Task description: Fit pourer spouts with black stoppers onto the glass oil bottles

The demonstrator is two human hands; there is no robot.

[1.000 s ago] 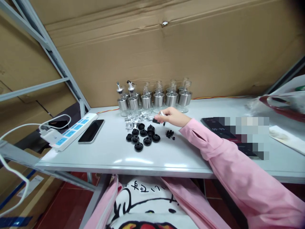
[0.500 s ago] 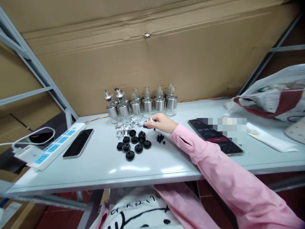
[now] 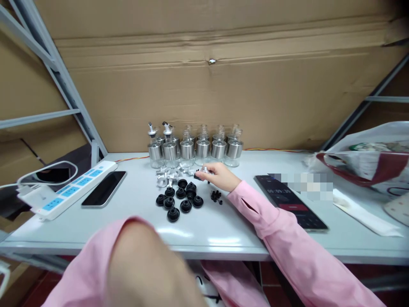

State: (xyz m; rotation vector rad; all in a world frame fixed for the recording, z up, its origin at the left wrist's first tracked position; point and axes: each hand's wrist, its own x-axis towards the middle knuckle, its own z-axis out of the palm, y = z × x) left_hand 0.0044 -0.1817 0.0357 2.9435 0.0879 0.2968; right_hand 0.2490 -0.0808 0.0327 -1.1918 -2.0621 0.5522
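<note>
My right hand (image 3: 221, 176) is closed over the table, thumb and fingers pinching a small silver and black spout piece (image 3: 205, 169), partly hidden by the fingers. My left hand (image 3: 150, 268) is a blur close to the camera at the bottom; its fingers cannot be made out. A cluster of white and silver spout parts (image 3: 168, 175) lies left of my right hand. In front of these are several black flanged stoppers (image 3: 185, 206), some stacked. Small black caps (image 3: 216, 196) are piled just below my right wrist.
Glass bottles with steel bands (image 3: 203, 149) stand in rows against the cardboard; two at left carry pourers (image 3: 167, 131). A power strip (image 3: 73, 189) and a phone (image 3: 105, 189) lie left. At right are a phone with a timer (image 3: 287, 200), white paper (image 3: 364, 215) and a plastic bag (image 3: 367, 149).
My left arm has come up into the lower left of the view. My right hand stays pinched near the spout parts. The whole scene has shifted slightly as the camera moved.
</note>
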